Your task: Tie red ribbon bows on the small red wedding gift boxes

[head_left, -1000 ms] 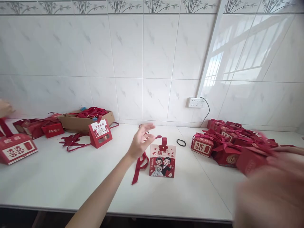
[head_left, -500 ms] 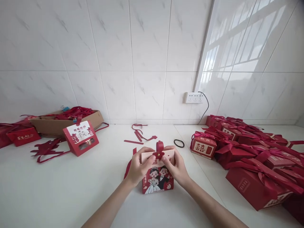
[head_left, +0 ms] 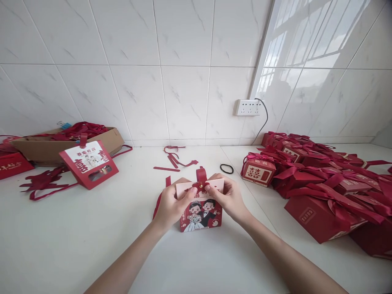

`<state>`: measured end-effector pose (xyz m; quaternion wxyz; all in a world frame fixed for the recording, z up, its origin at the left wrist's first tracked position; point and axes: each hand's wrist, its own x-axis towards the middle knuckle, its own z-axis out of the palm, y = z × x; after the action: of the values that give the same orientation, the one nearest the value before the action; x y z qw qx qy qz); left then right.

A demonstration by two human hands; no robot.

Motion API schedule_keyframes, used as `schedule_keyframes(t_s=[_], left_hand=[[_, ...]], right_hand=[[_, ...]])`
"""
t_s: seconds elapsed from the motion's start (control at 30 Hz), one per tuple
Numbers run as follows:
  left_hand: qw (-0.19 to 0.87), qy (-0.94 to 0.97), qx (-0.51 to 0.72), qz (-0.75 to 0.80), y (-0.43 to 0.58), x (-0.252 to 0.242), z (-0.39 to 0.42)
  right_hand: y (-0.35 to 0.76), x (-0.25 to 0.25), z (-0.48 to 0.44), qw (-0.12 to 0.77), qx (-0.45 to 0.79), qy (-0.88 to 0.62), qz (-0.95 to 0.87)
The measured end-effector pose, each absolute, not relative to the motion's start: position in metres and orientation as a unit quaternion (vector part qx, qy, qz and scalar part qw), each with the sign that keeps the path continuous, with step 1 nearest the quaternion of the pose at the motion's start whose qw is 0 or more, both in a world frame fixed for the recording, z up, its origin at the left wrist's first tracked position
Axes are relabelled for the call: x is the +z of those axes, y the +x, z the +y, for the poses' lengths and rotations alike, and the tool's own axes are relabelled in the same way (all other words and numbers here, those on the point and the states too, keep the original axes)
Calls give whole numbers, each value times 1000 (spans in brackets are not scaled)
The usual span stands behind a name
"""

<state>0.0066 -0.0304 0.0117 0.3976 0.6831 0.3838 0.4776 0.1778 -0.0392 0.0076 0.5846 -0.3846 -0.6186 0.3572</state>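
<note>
Evidently I was at the fastening of the gift box (head_left: pixel 200 216), which stood upright on the white counter (head_left: pixel 92 245) straight before me, between my forearms. My left hand (head_left: pixel 171 206) was curled round its upper left corner, thumb in front and the other fingers behind, closed down on the card. My right hand (head_left: pixel 228 198) was likewise almost fully closed, thumb and forefinger pinched on the red tab (head_left: pixel 200 176) that folded over the pale pink top flap, right at the small brass stud (head_left: pixel 201 185). Both hands had hold of the box. Whether the stud was seated I could not tell, since my fingertips (head_left: pixel 210 188) crowded it. As I judged it, the next move called for a square press on the stud with the flap backed from behind, and a gentle one, for card like this creases easily. The box was smooth printed card, flat-faced, red below with a cartoon bridal pair. A limp dark red ribbon (head_left: pixel 157 204) trailed from under my left hand. A black elastic loop (head_left: pixel 226 168) lay just beyond, with ribbon scraps (head_left: pixel 173 157) near the glossy tiled wall (head_left: pixel 183 81). A heap of red ribboned boxes (head_left: pixel 321 192) sat to my right, and well off to my left was a brown cardboard carton (head_left: pixel 45 148) with a windowed red box (head_left: pixel 88 163) leaning beside it.
</note>
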Motion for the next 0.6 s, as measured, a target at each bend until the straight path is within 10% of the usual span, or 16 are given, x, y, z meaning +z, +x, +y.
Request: schedule_keyframes(t_s=[0.6], left_hand=[[334,676,524,397,11,6,-31]], right_hand=[[174,2,-40,581,282,-435,-628]])
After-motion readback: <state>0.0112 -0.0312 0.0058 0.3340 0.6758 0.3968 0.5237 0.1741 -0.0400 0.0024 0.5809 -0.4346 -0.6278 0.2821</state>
